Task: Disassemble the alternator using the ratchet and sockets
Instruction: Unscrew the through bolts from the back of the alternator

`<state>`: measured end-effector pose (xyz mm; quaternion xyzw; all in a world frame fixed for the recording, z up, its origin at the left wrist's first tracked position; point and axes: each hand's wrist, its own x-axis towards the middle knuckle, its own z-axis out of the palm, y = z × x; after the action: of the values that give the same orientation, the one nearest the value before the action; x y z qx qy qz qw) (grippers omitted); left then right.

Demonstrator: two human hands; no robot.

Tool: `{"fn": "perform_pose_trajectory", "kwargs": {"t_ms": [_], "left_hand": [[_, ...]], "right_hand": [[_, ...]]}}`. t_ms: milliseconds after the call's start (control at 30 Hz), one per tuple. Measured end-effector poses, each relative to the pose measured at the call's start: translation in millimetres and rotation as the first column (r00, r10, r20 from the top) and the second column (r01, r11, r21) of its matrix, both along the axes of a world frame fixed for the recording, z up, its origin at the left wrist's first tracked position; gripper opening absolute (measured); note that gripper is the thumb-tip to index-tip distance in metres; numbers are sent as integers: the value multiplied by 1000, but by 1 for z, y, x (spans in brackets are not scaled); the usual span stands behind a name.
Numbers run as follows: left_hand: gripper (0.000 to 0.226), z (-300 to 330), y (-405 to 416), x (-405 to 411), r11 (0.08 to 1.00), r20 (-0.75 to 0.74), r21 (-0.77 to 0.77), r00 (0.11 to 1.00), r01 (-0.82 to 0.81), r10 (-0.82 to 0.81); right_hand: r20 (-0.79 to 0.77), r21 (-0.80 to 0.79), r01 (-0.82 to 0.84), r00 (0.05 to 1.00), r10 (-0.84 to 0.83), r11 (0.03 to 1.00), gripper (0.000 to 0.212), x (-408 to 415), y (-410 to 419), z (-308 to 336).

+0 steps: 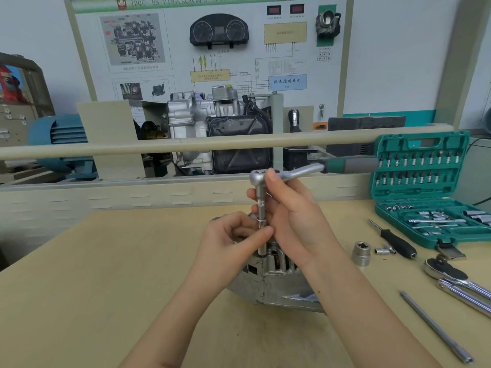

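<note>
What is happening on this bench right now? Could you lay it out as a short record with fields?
Job: taking apart an alternator lying on the wooden table
Tool in use: ratchet on an upright extension bar reaching down into the alternator
Right hand: grips the bar, thumb at the ratchet head
Left hand: pinches the bar lower down
Nearby: open green socket case, loose large socket, black-handled driver, second ratchet, long rod
</note>
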<state>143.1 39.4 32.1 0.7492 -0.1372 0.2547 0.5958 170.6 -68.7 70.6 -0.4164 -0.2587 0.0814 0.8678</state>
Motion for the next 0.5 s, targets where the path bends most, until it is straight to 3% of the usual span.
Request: {"fn": "perform_pose_trajectory", "kwargs": {"t_ms": [267, 500], "left_hand": [[3, 3, 4, -3, 994, -64, -36, 992, 105, -107], [22, -1, 0, 1, 1000, -17, -21, 1000, -19, 19]], "right_hand": [[33, -95, -81, 996, 85, 992, 26, 2, -2, 2], [8, 11, -30, 1000, 30, 999, 39, -3, 2, 1]]}}
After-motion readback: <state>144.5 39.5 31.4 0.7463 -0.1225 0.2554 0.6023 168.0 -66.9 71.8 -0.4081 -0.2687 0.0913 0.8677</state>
